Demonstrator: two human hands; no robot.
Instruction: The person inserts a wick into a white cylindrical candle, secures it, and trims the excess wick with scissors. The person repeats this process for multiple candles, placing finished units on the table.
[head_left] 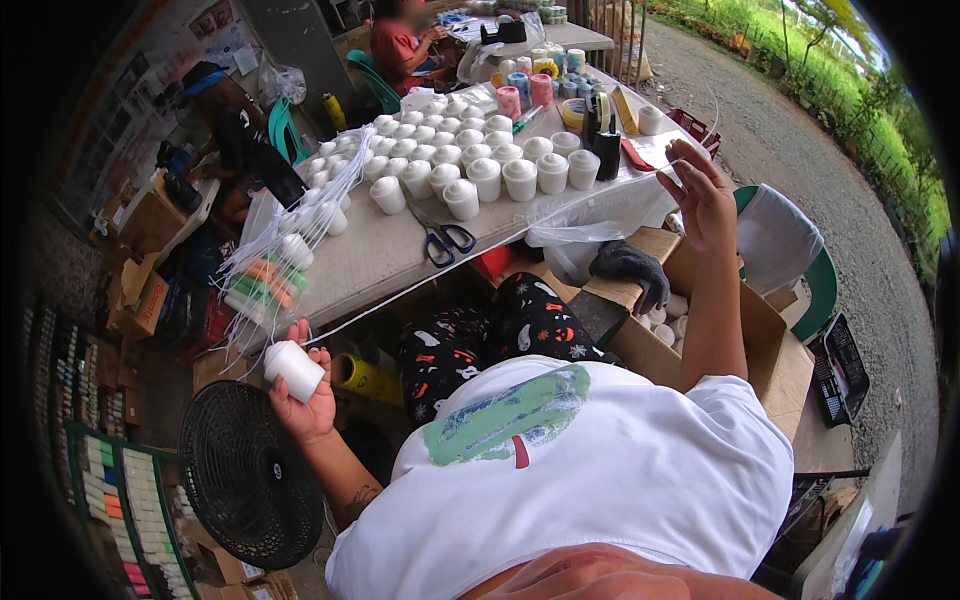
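My left hand (303, 389), low on the left, has its fingers wrapped round a white candle (294, 371), a short cylinder with a narrower domed end. A thin white cord (420, 288) stretches from near that hand along the table's front edge toward the right. Raised at the right, my right hand (703, 197) has thumb and fingers pinched together on the cord, whose thin end seems to loop above it. Many similar white candles (485, 178) stand in rows on the table (385, 262). Loose white cords (245, 275) hang in a bundle off its left corner.
Dark-handled scissors (447, 245) lie near the table's front edge. Pink candles (509, 101) and tape rolls stand farther back. An open cardboard box (770, 345) holds white pieces at right. A black fan (240, 470) stands below my left hand. Two people (398, 52) work beyond.
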